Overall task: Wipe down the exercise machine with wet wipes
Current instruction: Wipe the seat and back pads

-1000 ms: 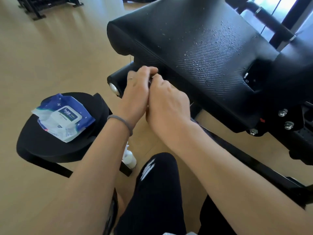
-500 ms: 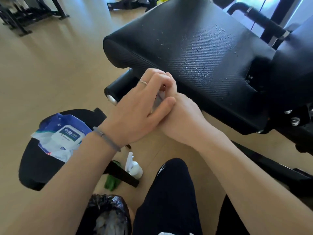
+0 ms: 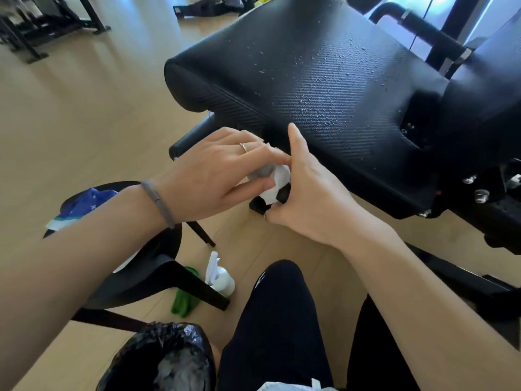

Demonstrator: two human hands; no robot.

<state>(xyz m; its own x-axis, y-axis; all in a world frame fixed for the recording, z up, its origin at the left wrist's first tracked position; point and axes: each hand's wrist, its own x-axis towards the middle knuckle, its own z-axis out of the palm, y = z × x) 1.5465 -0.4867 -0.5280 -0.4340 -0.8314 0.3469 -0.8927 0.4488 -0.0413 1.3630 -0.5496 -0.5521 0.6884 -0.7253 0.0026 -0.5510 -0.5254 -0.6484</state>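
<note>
Right below the machine's wet pad (image 3: 324, 88), my left hand (image 3: 214, 173) and right hand (image 3: 307, 198) both pinch a crumpled wipe (image 3: 275, 179). Probably unfolding it; next, spread it flat and wipe those droplets.

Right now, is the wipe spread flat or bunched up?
Bunched up. The wipe shows as a crumpled white wad between the left hand and right hand, not laid on the pad.

looks like a gym: padded bench (image 3: 324, 88), weight racks (image 3: 42, 26) in back, wood floor (image 3: 84, 122)
</note>
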